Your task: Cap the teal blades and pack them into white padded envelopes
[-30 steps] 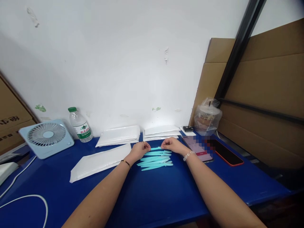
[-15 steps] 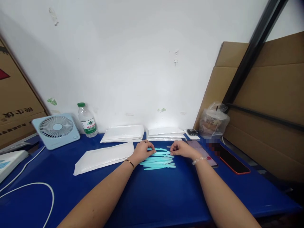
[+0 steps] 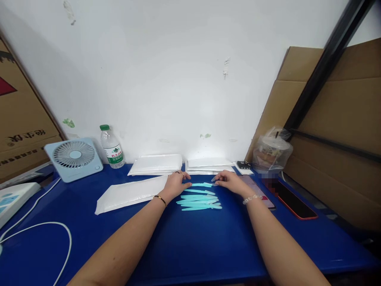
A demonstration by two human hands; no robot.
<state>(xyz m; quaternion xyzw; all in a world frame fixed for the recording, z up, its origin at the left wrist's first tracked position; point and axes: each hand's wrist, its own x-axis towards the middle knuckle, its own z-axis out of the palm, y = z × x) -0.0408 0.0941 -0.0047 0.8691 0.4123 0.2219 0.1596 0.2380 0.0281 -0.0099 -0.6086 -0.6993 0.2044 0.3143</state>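
Several slim turquoise sticks that look like eyebrow razors (image 3: 199, 203) lie crosswise on the blue table in a loose pile. Behind the pile, one razor (image 3: 200, 192) lies apart, and farther back another razor (image 3: 201, 184) spans the gap between my hands. My left hand (image 3: 177, 184) is at that far razor's left end, thumb tip against it, index finger raised apart from the thumb. At its right end is my right hand (image 3: 228, 182), with thumb and index finger slightly parted around the pale tip. Whether the right fingertips touch it is hard to see.
A white padded mailer (image 3: 131, 194) lies beside my left wrist. Stacked mailers (image 3: 156, 163) line the wall. At left stand a blue fan (image 3: 74, 159) and a water bottle (image 3: 113, 149). Phones (image 3: 294, 200) and a bagged cup (image 3: 272, 153) are at right.
Both hands have moved slightly away from me, from the nearer separate razor to the farthest one. The nearer razor now lies free of my fingers. The view has shifted slightly.
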